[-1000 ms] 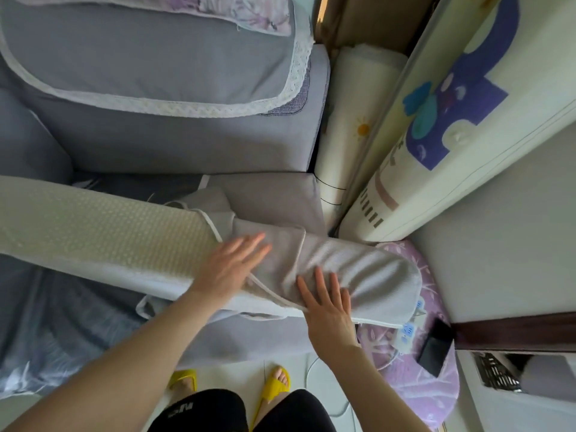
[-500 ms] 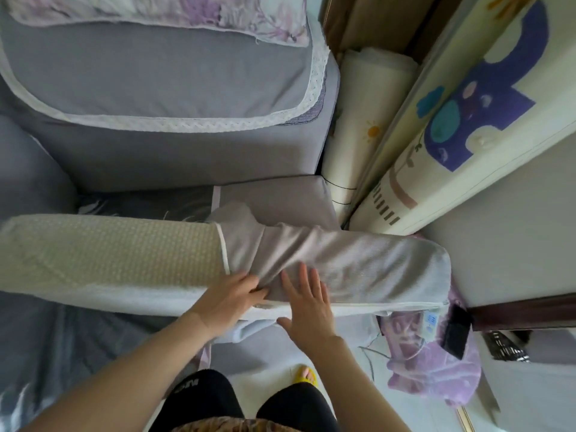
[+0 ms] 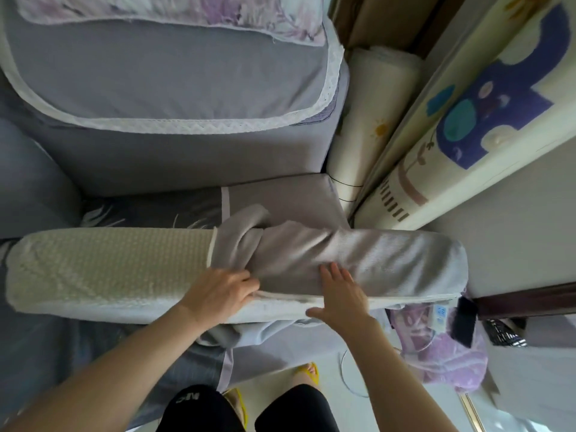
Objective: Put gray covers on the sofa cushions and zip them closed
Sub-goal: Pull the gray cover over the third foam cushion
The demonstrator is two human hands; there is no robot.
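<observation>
A long cushion [image 3: 109,269] with a cream dotted surface lies across the sofa seat in front of me. A gray cover [image 3: 374,260] is drawn over its right half, bunched in folds near the middle. My left hand [image 3: 221,294] grips the bunched edge of the cover, fingers curled into the fabric. My right hand [image 3: 339,294] presses flat on the covered part, fingers straight and spread. The cover's white piped seam runs along the near edge between both hands. No zip is visible.
The gray sofa [image 3: 280,198] has an armrest [image 3: 174,98] with a lace-edged cloth behind the cushion. A rolled mat [image 3: 371,120] and a play mat with a purple elephant [image 3: 498,88] stand to the right. A purple cushion [image 3: 452,353] with a power strip and a phone lies low right.
The cushion has risen and flattened toward me. My left hand went from lying flat on the cover to gripping its bunched edge. My right hand slid slightly right on the covered part.
</observation>
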